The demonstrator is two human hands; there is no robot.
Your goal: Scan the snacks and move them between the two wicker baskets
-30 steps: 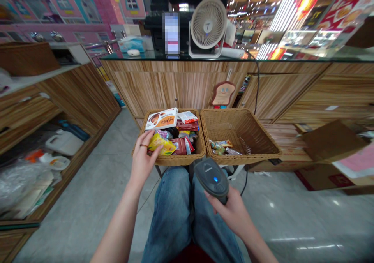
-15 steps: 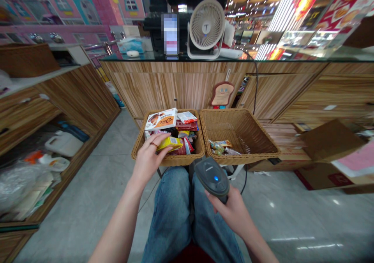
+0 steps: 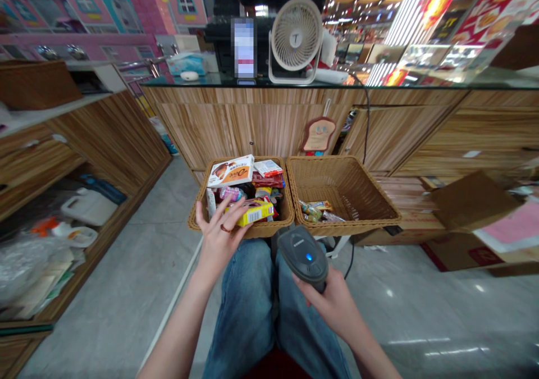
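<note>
My left hand (image 3: 223, 227) grips a small yellow box (image 3: 256, 213) between thumb and fingers, over the front of the left wicker basket (image 3: 288, 202). A barcode shows on the box's side facing me. Several packaged snacks fill that basket, among them a white Dove box (image 3: 231, 171) lying on top and a red-and-white packet (image 3: 268, 168). My right hand (image 3: 330, 297) is wrapped round the handle of a dark grey barcode scanner (image 3: 302, 255), lit by a blue light. The scanner's head is just in front of the gap between the baskets, apart from the yellow box.
The right wicker basket (image 3: 370, 193) holds a few small wrapped items (image 3: 311, 211). Behind the baskets stands a wood-grain counter (image 3: 219, 123) with a white fan (image 3: 296, 36) and a phone (image 3: 244, 48). Open cardboard boxes (image 3: 467, 210) are at right, a shelf unit (image 3: 122, 126) at left.
My left hand has lifted the yellow box slightly towards me and to the right, turning its barcode side into view. The right hand and scanner have hardly moved.
</note>
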